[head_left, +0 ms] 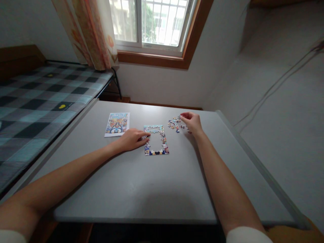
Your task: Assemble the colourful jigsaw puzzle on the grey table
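A jigsaw border frame, its middle hollow, lies on the grey table. My left hand rests flat beside the frame's left edge, fingers stretched out and touching it. My right hand sits among a small heap of loose puzzle pieces to the right of the frame, fingertips pinched together over them; whether a piece is held is too small to see. A colourful reference picture lies to the left of the frame.
A bed with a checked blue cover stands along the table's left side. A window with a patterned curtain is behind. A white wall runs close along the table's right edge.
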A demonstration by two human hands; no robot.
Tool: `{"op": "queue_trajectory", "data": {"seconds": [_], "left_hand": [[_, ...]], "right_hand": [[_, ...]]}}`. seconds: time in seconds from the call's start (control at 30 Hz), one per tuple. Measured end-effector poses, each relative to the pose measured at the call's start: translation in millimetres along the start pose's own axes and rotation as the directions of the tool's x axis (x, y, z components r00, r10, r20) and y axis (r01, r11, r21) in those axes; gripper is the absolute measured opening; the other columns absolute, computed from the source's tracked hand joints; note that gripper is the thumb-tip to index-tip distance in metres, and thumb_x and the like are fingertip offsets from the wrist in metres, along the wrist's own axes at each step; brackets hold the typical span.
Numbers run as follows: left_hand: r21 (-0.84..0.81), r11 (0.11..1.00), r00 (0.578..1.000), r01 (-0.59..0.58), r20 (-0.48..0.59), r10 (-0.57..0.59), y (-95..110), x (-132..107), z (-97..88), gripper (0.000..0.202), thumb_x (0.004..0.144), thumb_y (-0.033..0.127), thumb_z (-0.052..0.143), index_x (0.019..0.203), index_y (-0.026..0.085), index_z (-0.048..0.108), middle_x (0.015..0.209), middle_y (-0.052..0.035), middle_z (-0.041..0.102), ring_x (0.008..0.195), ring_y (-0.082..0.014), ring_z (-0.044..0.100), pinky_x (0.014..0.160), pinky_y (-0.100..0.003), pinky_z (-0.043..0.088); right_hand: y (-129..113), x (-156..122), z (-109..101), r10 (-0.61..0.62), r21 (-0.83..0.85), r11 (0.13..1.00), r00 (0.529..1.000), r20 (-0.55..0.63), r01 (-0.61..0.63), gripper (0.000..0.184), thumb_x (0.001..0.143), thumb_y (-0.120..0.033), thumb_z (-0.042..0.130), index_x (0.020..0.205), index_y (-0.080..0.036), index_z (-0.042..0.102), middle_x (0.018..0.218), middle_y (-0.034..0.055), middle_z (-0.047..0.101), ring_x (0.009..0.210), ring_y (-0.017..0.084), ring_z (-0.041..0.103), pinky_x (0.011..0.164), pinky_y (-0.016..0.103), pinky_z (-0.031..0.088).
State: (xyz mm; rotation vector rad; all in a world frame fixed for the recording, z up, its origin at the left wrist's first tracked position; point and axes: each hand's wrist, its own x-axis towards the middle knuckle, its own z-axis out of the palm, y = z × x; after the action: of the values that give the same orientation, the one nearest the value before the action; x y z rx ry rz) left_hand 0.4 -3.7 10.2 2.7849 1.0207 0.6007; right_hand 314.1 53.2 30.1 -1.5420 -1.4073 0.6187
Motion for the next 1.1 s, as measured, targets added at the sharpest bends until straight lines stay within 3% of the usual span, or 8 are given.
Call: {"op": "queue_trajectory", "data": {"seconds": [0.07, 0.13, 0.23, 0.3, 0.47, 1.1], "left_hand": [[0.000, 1.000, 1.000, -0.001, -0.006, 0.001, 0, 0, 0.7, 0.032, 0.095, 0.038, 0.050, 0.112, 0.020, 0.071, 0.076, -0.0035, 0.072, 0.067, -0.0155, 0.064, 0.068, -0.026, 0.047], [0.002, 1.000, 1.000, 0.003, -0.008, -0.003, -1, 0, 1.3, 0.032, 0.095, 0.038, 0.050, 0.113, 0.021, 0.071, 0.076, -0.0033, 0.072, 0.067, -0.0153, 0.065, 0.068, -0.026, 0.047], [0.010, 1.000, 1.000, 0.009, -0.008, -0.009, 0, 0, 1.5, 0.031, 0.096, 0.037, 0.051, 0.113, 0.021, 0.071, 0.076, -0.0034, 0.072, 0.068, -0.0156, 0.065, 0.068, -0.026, 0.047], [0.017, 1.000, 1.000, 0.014, -0.006, -0.014, 0, 0, 1.4, 0.031, 0.095, 0.037, 0.052, 0.113, 0.021, 0.071, 0.077, -0.0032, 0.072, 0.068, -0.0159, 0.065, 0.069, -0.026, 0.047], [0.024, 1.000, 1.000, 0.012, 0.008, -0.012, 0, -1, 2.5, 0.030, 0.095, 0.036, 0.053, 0.114, 0.021, 0.071, 0.081, -0.0032, 0.074, 0.071, -0.0167, 0.067, 0.072, -0.027, 0.047], [0.052, 0.998, 1.000, -0.024, -0.014, 0.025, -1, 0, 2.8, 0.028, 0.094, 0.034, 0.054, 0.112, 0.020, 0.071, 0.075, -0.0028, 0.073, 0.069, -0.0163, 0.067, 0.069, -0.026, 0.047]], "right_hand": [[-14, -4, 12, -0.044, 0.146, 0.989, 0.993, 0.113, 0.027, 0.021, 0.069, -0.026, 0.071, 0.085, -0.013, 0.072, 0.080, 0.0067, 0.072, 0.073, 0.017, 0.064, 0.073, 0.032, 0.051], [-29, -9, 29, -0.071, 0.178, 0.984, 0.969, 0.236, 0.029, 0.020, 0.068, -0.028, 0.074, 0.083, -0.014, 0.073, 0.078, 0.0059, 0.072, 0.070, 0.015, 0.064, 0.071, 0.031, 0.051], [-45, -17, 58, -0.052, 0.086, 0.996, 0.906, 0.420, 0.018, 0.014, 0.068, -0.018, 0.073, 0.081, -0.012, 0.074, 0.074, 0.0058, 0.071, 0.066, 0.013, 0.062, 0.066, 0.027, 0.049], [-50, -21, 76, -0.021, -0.010, 1.000, 0.888, 0.460, 0.029, 0.012, 0.070, -0.012, 0.070, 0.081, -0.011, 0.075, 0.071, 0.0060, 0.071, 0.063, 0.012, 0.060, 0.061, 0.023, 0.046], [-53, -26, 95, 0.034, -0.140, 0.989, 0.872, 0.489, 0.040, 0.016, 0.072, -0.009, 0.067, 0.085, -0.010, 0.077, 0.078, 0.0079, 0.073, 0.065, 0.012, 0.062, 0.057, 0.020, 0.043], [-57, -33, 99, 0.056, -0.303, 0.948, 0.882, 0.467, 0.100, 0.019, 0.076, -0.015, 0.066, 0.090, -0.013, 0.079, 0.080, 0.0077, 0.076, 0.073, 0.015, 0.067, 0.063, 0.019, 0.047]]}}
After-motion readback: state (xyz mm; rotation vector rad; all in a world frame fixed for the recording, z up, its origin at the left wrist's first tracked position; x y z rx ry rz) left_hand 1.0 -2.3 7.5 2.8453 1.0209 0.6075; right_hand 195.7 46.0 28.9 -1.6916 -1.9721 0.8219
